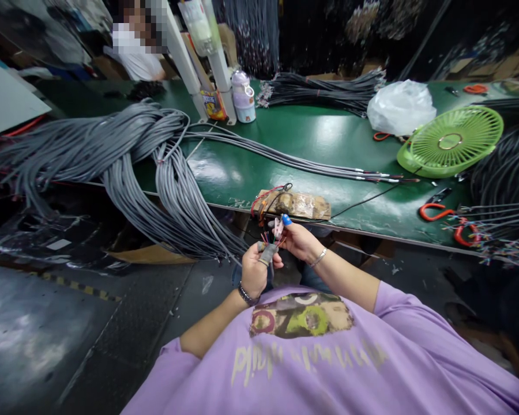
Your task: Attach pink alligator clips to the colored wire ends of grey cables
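Observation:
My left hand (255,271) is closed in a fist around the end of a grey cable (266,253), just below the table edge. Thin coloured wires (268,235) fan out of the cable's stripped end. My right hand (298,239) pinches these wires with fingertips wrapped in tape, one of them blue. Both hands sit close together in front of my purple shirt. Red and black leads run up from the wires to a small taped wooden block (296,204) on the table edge.
A thick bundle of grey cables (125,155) drapes over the green table (320,138) at left. Several cables (328,167) lie stretched across it. A green fan (452,141), a white plastic bag (400,106), red-handled cutters (432,210) and a bottle (243,95) stand about. Another person (134,49) sits far left.

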